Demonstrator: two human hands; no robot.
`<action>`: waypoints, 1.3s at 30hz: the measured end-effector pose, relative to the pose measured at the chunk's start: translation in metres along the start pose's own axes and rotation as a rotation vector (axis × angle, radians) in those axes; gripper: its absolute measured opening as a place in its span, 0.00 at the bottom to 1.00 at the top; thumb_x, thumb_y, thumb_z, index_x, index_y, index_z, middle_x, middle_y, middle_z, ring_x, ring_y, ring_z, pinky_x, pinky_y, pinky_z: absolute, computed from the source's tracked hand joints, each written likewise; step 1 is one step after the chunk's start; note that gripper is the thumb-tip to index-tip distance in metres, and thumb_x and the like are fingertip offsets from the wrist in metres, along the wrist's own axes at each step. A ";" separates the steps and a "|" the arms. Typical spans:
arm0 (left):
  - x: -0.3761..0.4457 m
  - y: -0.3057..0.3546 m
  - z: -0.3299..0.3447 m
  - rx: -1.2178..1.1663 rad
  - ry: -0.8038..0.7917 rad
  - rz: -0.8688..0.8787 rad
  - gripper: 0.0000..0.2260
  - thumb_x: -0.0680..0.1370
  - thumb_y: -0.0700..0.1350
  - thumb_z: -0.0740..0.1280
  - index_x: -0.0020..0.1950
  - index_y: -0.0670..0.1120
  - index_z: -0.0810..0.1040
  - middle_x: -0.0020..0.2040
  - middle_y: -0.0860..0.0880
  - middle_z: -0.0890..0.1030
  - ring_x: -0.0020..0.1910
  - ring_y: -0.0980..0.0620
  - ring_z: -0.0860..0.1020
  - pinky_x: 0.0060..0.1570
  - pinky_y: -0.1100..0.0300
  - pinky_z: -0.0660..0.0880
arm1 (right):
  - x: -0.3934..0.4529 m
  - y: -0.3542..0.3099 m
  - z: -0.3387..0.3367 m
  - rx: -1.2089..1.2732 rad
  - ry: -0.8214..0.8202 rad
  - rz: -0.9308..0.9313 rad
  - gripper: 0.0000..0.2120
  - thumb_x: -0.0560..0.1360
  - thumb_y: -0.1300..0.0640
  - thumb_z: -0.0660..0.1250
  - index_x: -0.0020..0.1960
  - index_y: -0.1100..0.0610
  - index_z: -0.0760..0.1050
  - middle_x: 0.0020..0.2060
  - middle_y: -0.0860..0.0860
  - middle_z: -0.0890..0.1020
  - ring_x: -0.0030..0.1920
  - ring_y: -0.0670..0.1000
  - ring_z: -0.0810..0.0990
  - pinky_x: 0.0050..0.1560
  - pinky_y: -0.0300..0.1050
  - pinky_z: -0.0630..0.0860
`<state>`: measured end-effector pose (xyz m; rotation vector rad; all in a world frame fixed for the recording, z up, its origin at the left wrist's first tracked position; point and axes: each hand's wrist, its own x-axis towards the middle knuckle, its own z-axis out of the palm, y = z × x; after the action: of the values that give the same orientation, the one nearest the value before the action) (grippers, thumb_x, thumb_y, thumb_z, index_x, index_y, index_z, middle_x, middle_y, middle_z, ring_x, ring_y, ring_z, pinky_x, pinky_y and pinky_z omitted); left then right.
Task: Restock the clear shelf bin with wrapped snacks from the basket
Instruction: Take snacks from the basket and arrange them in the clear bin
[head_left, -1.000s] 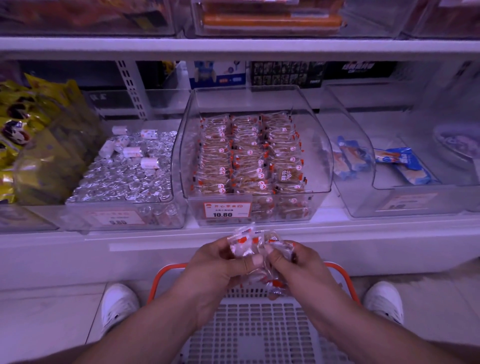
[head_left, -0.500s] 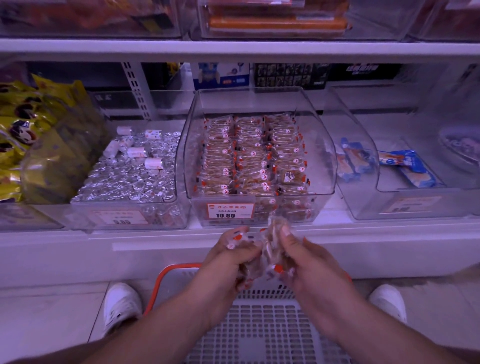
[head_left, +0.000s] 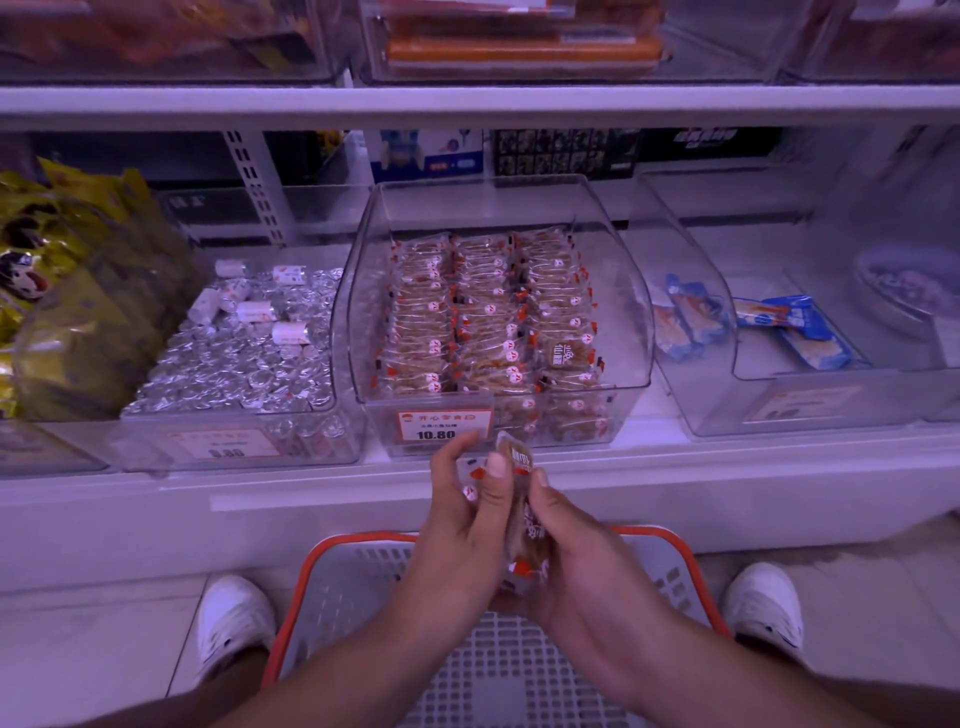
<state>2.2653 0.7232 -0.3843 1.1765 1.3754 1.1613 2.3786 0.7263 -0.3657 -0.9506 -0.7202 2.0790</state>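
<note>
Both hands have risen from above the basket (head_left: 675, 551) toward the bin (head_left: 498, 405), and the loose handful of snacks (head_left: 522, 525) is now pressed into an upright stack: loading appears imminent. Left hand (head_left: 462, 525) and right hand (head_left: 576, 561) curl narrowly round the stack, fingertips (head_left: 496, 465) near its top. The bin lies just beyond the fingertips.
</note>
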 end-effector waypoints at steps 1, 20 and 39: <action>0.000 0.000 -0.001 0.021 -0.013 0.014 0.27 0.72 0.74 0.51 0.67 0.64 0.65 0.50 0.64 0.83 0.48 0.67 0.81 0.43 0.74 0.74 | -0.001 -0.001 0.001 -0.006 -0.018 -0.006 0.22 0.78 0.41 0.56 0.66 0.49 0.76 0.60 0.53 0.82 0.61 0.55 0.82 0.53 0.56 0.79; 0.011 0.029 -0.023 -0.202 -0.114 0.169 0.25 0.71 0.47 0.77 0.67 0.49 0.76 0.60 0.49 0.83 0.60 0.51 0.81 0.58 0.58 0.77 | -0.003 -0.015 0.006 0.055 -0.151 0.073 0.22 0.79 0.44 0.60 0.62 0.59 0.78 0.41 0.55 0.83 0.35 0.51 0.82 0.33 0.47 0.78; 0.004 0.030 -0.009 0.128 0.184 0.257 0.25 0.78 0.70 0.52 0.61 0.56 0.78 0.57 0.60 0.82 0.59 0.60 0.79 0.58 0.62 0.73 | 0.000 -0.016 -0.001 -0.501 0.081 -0.397 0.28 0.74 0.32 0.62 0.57 0.55 0.79 0.41 0.45 0.85 0.43 0.44 0.83 0.46 0.42 0.78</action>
<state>2.2584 0.7286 -0.3543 1.3969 1.4852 1.4083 2.3853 0.7354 -0.3547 -1.0448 -1.3068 1.5314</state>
